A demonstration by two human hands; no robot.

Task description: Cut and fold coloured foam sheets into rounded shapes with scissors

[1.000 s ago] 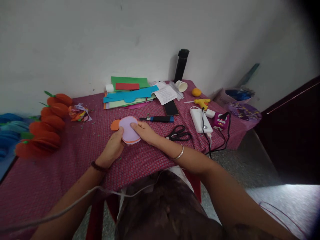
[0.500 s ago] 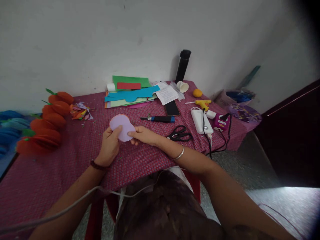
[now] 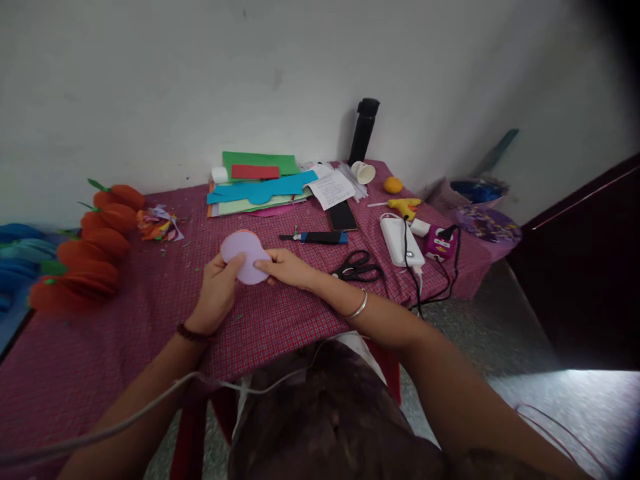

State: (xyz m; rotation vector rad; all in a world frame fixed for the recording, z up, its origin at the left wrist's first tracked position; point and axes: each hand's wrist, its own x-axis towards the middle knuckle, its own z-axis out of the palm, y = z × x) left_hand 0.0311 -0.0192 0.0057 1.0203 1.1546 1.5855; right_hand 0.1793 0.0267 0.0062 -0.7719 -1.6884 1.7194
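We hold lilac discs (image 3: 245,245), overlapping, thin orange edge showing behind, over cloth (image 3: 280,327). Our left hand (image 3: 219,290) clamps them, thumb on top, other fingers partly hidden. Our right hand (image 3: 286,268) pinches their right edge, thumb on top. Cutter (image 3: 324,238) lies just beyond right hand; scissors (image 3: 359,268) beside right forearm; scraps (image 3: 159,224) near orange ornaments (image 3: 93,277) at left.

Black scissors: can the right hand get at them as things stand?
Probably yes, once freed: the right hand is holding the lilac paper cutout, but the black scissors lie just beside its forearm, mostly uncovered.
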